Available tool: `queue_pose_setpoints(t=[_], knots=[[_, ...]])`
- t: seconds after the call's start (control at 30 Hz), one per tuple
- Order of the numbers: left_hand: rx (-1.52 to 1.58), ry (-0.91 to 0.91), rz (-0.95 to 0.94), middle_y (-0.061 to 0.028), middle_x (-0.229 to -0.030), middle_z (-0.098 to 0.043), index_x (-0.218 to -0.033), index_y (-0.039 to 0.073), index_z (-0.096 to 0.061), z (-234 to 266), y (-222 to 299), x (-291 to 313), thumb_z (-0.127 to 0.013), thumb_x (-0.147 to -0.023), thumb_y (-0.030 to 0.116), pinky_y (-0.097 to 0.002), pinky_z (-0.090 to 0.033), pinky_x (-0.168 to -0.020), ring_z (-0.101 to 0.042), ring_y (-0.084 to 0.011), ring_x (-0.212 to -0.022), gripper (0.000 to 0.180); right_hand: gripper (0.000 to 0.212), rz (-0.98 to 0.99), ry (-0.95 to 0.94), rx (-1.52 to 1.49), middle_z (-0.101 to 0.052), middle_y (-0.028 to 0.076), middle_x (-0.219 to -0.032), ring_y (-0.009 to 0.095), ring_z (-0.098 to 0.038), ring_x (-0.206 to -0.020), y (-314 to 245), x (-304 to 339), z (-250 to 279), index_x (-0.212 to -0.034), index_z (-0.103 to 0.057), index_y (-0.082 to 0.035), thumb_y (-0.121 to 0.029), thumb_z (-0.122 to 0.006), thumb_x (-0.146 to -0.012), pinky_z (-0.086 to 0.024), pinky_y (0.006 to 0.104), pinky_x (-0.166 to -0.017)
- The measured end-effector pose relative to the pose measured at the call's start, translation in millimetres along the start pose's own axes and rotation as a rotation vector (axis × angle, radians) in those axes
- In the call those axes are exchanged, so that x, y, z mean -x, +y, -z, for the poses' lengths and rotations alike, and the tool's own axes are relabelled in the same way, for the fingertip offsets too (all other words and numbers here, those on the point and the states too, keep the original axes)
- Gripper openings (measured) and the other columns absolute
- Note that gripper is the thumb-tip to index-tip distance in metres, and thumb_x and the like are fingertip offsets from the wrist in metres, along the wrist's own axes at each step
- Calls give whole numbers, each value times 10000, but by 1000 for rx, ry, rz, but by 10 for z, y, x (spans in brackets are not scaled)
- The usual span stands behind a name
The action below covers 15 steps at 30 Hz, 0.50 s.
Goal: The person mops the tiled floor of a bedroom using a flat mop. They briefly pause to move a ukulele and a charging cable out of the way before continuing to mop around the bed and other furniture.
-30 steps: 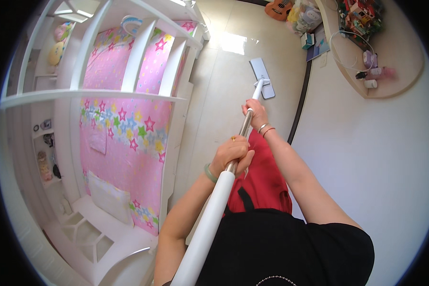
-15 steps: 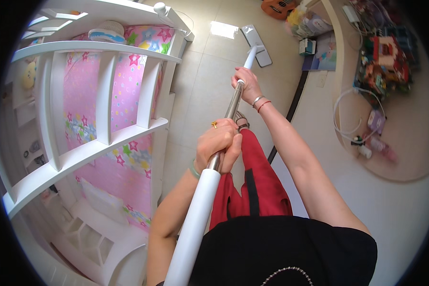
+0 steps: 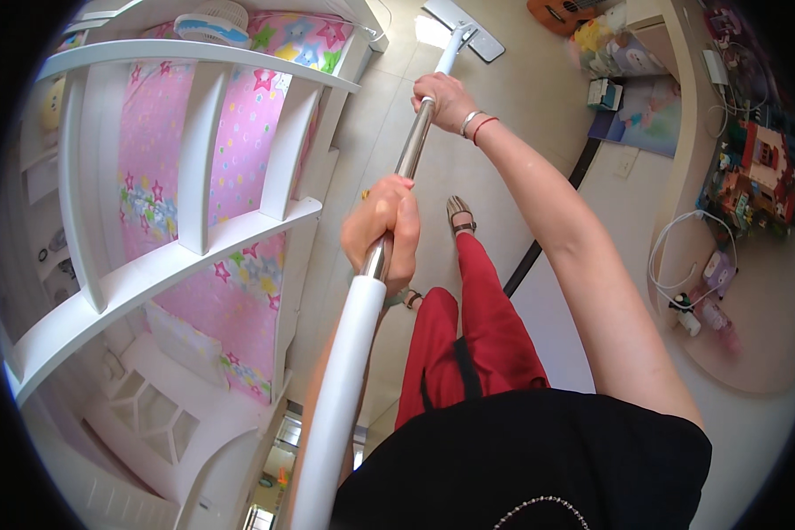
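Note:
Both of my hands grip the long pole of a flat mop, white at its ends with a bare metal middle. My left hand is wrapped round the metal part, just above the white lower section. Farther up, my right hand closes round the pole where metal meets the white upper section. The rectangular grey-and-white mop head lies flat on the tiled floor at the top, beside a bright patch of glare.
To the left stands a white bed rail, with pink star-patterned bedding and a fan behind it. At right, a curved desk carries a toy house and a cable. A small guitar rests at the top right.
The mop head has moved away and slightly left, and its angle has turned. Both hands have shifted up and left with the pole. My feet show apart now, and the view has shifted.

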<state>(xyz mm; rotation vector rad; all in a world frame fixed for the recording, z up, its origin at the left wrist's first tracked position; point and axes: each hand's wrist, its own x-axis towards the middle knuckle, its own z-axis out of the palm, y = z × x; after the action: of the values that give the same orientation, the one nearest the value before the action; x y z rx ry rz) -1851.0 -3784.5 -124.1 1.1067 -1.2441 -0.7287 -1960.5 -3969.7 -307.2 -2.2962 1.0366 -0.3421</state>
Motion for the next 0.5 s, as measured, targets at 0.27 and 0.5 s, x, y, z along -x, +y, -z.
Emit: queue_pose_setpoints(t=[0.27,0.5], knots=[[-49,99,55,-54,-628,-479,-743,55,-389,794,688,1245,-423,-910,-48,-449,-479,-830,-441,-138,-590,199,25,57,-79,69,-599,-15,-854,207,-568,-1003,-1153,868,-860,-762,-600,-206,-209,-622,-774,-401,424,-871],[-116,206,217,-69,-636,-513,-722,58,-385,1648,1762,2744,-439,-882,-75,-441,-500,-816,-450,-139,-566,215,29,116,-154,-46,-585,1,-832,221,-551,-1002,-2654,2125,-1724,-773,-616,-203,-192,-627,-748,-374,489,-881]])
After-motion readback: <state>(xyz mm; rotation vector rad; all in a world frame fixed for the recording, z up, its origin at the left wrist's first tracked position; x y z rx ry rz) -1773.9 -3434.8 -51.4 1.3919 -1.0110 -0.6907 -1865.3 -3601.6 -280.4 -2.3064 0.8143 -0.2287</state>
